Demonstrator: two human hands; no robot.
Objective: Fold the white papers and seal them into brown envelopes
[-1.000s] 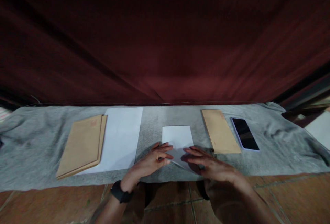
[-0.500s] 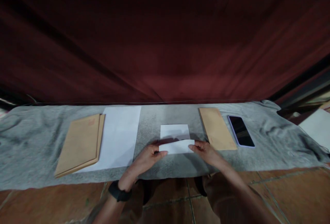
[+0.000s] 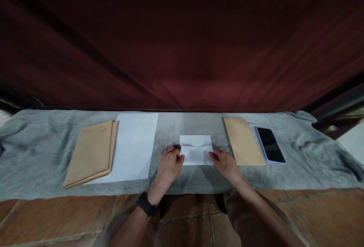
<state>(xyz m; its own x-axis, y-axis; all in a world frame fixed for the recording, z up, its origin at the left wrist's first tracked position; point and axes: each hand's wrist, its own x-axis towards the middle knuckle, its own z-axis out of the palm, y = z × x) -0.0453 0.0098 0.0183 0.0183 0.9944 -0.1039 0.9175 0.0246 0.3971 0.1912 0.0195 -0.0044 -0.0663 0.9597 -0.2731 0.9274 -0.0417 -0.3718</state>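
A white sheet of paper [image 3: 196, 156] lies in front of me, its near part folded up over the far part, which shows beyond the fold's edge. At the left edge of the paper, my left hand [image 3: 170, 163] pinches the corner with thumb and curled fingers. My right hand [image 3: 224, 162] grips the opposite edge, thumb on top and fingers partly hidden beneath. A dark band [image 3: 147, 204] is around my left wrist.
Brown envelopes [image 3: 91, 150] lie stacked at the left, overlapping white paper [image 3: 136, 144]. Right of my hands are another brown envelope [image 3: 243, 141] and a phone [image 3: 270, 144] with a purple edge. Grey cloth [image 3: 170, 125] covers the surface; a dark red curtain [image 3: 182, 50] hangs behind.
The folded part of the paper has come down, from raised and tilted to nearly flat over the rest. Both hands have lowered with it, and my left hand has turned more upright.
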